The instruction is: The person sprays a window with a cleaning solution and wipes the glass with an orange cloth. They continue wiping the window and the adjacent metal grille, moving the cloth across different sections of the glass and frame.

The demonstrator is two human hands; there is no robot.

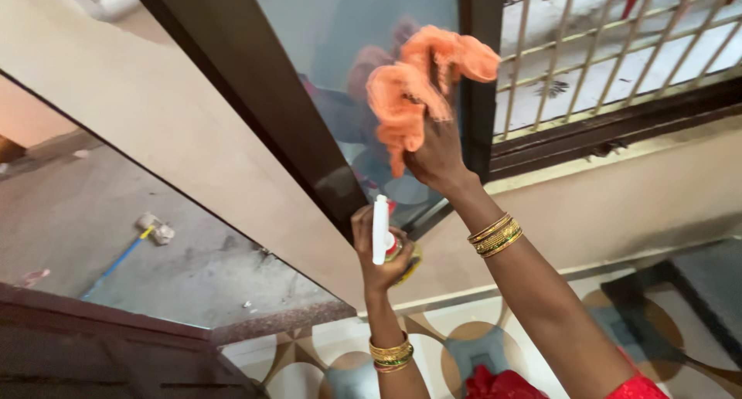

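Setting: dark-framed sliding window point(309, 136), smooth reflective glass pane point(340, 36); pale metal grille point(603, 51) beside; patterned tiled floor point(464, 337) below
Right hand point(437, 156): fingers clenched on crumpled orange cloth point(421, 82), soft and fuzzy, pressed flat to glass
Left hand point(379, 252): fingers wrapped round slim white spray bottle point(380, 229), upright, below cloth
Gold bangles point(496, 235) on both wrists

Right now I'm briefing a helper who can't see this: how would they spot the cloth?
Find the dark-framed glass window pane beside the metal grille. Against the glass, the right hand presses a crumpled orange cloth. It is the only soft, bright orange thing there; the left hand below holds a white spray bottle.
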